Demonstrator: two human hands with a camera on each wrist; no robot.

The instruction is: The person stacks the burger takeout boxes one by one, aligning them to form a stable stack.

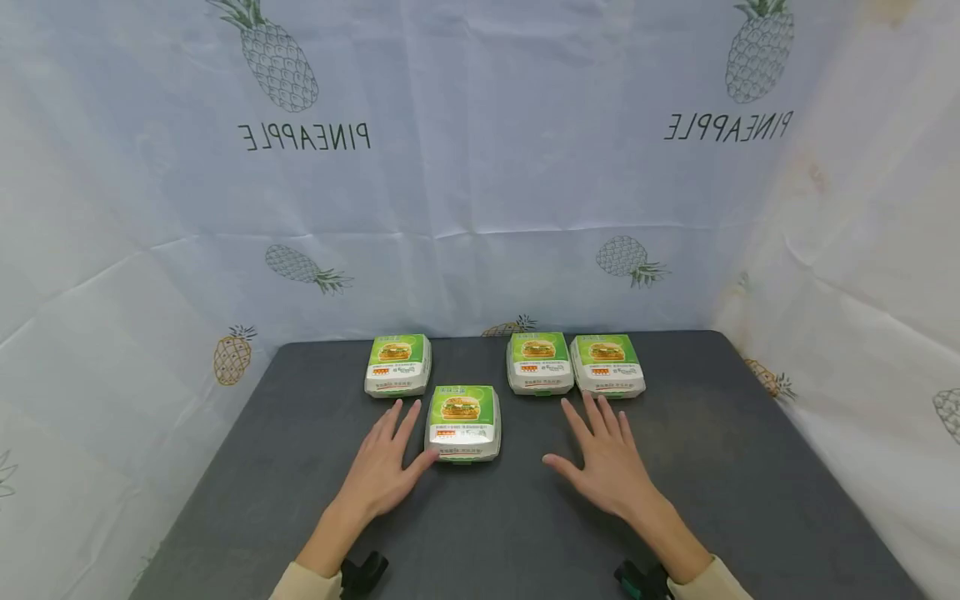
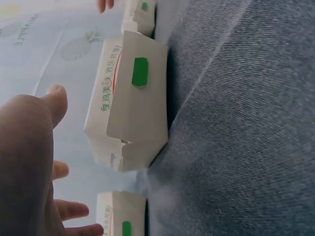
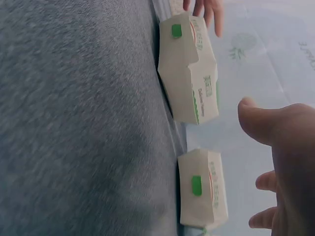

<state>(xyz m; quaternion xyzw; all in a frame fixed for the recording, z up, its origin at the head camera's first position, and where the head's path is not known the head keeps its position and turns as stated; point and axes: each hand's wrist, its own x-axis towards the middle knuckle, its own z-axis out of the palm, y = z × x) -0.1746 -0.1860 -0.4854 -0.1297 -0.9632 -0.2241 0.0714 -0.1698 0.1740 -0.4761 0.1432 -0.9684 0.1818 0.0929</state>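
A white-and-green burger box (image 1: 462,423) sits nearest the front, a burger picture on its lid. My left hand (image 1: 378,471) is just left of it, fingers spread, thumb tip at its lower left corner in the head view. Behind that hand stands another burger box (image 1: 398,367). My right hand (image 1: 609,473) is spread with nothing in it, its fingertips near the front of the back right burger box (image 1: 608,367). Close beside that one is a further burger box (image 1: 539,364). In the left wrist view, the front box's side (image 2: 142,101) shows a green tab.
All the boxes stand on a dark grey cloth-covered table (image 1: 517,525). A pale curtain (image 1: 465,167) printed with pineapples hangs right behind its far edge and along both sides. Black wrist devices (image 1: 364,575) are worn at both wrists, below cream sleeves (image 1: 303,583).
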